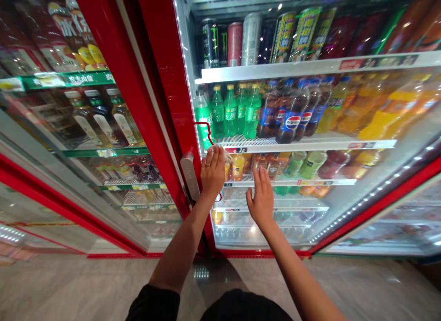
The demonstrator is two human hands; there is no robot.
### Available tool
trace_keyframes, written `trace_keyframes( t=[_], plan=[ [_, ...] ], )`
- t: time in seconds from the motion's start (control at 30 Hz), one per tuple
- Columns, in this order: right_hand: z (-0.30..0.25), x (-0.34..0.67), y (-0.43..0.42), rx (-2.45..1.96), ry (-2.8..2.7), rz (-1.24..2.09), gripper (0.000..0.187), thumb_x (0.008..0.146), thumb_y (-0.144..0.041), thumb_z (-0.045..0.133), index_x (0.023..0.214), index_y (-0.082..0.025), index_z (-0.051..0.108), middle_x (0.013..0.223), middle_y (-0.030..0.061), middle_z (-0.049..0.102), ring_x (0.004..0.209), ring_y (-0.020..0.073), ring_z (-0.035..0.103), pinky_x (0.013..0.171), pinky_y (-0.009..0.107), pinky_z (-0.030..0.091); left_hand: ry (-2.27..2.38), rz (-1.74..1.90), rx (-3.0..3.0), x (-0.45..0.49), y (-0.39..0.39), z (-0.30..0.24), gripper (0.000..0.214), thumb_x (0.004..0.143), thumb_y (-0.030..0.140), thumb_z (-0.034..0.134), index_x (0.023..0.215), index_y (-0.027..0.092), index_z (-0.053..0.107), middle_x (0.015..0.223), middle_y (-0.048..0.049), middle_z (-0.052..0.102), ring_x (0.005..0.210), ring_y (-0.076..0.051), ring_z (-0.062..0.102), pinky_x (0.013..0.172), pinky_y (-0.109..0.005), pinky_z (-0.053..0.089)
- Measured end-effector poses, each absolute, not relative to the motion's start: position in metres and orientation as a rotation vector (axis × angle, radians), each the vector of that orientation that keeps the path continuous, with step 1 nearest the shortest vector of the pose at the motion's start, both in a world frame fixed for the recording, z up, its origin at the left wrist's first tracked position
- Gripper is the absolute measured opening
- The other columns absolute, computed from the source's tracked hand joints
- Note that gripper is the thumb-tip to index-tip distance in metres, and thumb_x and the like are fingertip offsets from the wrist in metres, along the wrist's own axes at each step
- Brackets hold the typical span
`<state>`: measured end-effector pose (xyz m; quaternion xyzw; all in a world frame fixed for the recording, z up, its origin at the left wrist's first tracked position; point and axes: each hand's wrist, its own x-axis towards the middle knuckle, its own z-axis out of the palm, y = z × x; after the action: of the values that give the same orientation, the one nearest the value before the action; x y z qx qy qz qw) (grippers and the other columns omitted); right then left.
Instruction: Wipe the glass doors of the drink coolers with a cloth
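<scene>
My left hand (212, 170) lies flat against the glass door (241, 240) of a drinks fridge, beside its grey handle (189, 174). A white cloth (226, 156) shows from under its fingers, pressed to the glass; most of it is hidden by the hand. To the right, my right hand (262, 197) is open, fingers stretched upward in front of the glass, with nothing in it. I cannot tell whether its fingertips touch the pane. A thin red line marking (209, 131) runs on the glass just above my left hand.
Behind the glass, shelves hold cans (251, 38), green bottles (230, 110) and dark cola bottles (291, 121). Red frames (144, 105) separate this door from another fridge of bottles (103, 114) on the left. Below lies a grey floor (113, 284).
</scene>
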<state>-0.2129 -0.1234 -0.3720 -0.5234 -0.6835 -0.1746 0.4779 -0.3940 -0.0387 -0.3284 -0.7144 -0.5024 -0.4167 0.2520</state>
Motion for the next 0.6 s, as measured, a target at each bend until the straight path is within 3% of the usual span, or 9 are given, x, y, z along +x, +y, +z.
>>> trace_keyframes(
  t=[0.13, 0.33, 0.6],
  plan=[
    [-0.374, -0.219, -0.125, -1.27, -1.673, -0.426, 0.083, 0.103, -0.016, 0.042, 0.177, -0.031, 0.006, 0.184, 0.005, 0.021, 0.17, 0.0279, 0.022, 0.134, 0.06, 0.035, -1.427, -1.201, -1.876, -0.389, -0.034, -0.317, 0.069, 0.11, 0.02, 0.046, 0.174, 0.019, 0.021, 0.175, -0.012, 0.038, 0.167, -0.027, 0.026, 0.14, -0.047, 0.019],
    [-0.38, -0.23, -0.128, -1.298, -1.669, -0.418, 0.081, 0.104, -0.018, 0.042, 0.177, -0.03, 0.008, 0.184, 0.0067, 0.023, 0.169, 0.0298, 0.025, 0.131, 0.062, 0.038, -1.183, -0.875, -2.171, -0.421, -0.036, -0.328, 0.067, 0.109, 0.013, 0.045, 0.172, 0.029, 0.03, 0.172, -0.0032, 0.044, 0.164, -0.02, 0.032, 0.139, -0.039, 0.023],
    [-0.369, -0.236, -0.126, -1.257, -1.716, -0.417, 0.084, 0.103, -0.015, 0.044, 0.177, -0.032, 0.007, 0.183, 0.0064, 0.025, 0.169, 0.0304, 0.025, 0.131, 0.064, 0.039, -1.436, -1.32, -1.852, -0.392, -0.031, -0.333, 0.074, 0.11, 0.02, 0.046, 0.175, 0.012, 0.013, 0.177, -0.0187, 0.028, 0.167, -0.032, 0.017, 0.138, -0.055, 0.021]
  ],
)
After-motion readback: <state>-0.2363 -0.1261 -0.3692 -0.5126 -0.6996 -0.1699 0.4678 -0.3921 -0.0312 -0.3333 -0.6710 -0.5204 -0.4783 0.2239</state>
